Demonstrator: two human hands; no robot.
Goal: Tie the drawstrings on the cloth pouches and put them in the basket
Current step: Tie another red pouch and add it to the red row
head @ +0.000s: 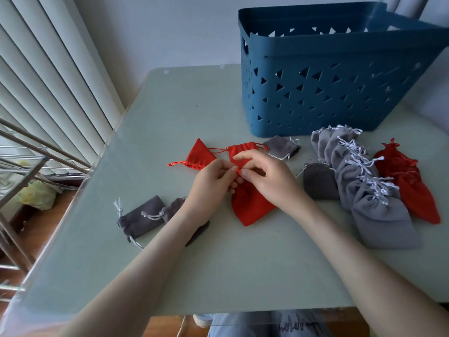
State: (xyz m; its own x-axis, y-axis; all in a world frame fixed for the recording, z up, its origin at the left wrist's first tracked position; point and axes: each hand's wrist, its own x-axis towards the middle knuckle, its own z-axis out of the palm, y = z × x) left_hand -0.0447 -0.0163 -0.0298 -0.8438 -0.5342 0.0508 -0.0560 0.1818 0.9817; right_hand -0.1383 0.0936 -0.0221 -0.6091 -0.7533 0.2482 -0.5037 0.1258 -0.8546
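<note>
Red pouch (250, 203): your side of basket (315, 93)
Left hand (213, 183) + right hand (264, 176): together, you pinch its drawstring (238, 170)

Pale green rectangular table (170, 117): blue plastic basket with triangular cut-outs (315, 93) stands at far right; before it, row of overlapping light grey cloth pouches (376, 215) runs toward the near edge; pile of red cloth pouches (413, 186) lies right of that row, touching it; lone dark grey pouch (318, 181) just left of the row; small dark grey pouch (281, 147) just before the basket's left corner; two flat red pouches (198, 154) side by side left of it; central red cloth pouch (250, 205) at mid-table, left hand (213, 181) and right hand (264, 173) meeting over its far end, pinching its drawstring (238, 170); pair of dark grey pouches (141, 217) near left, the right one partly under the left forearm.
</note>
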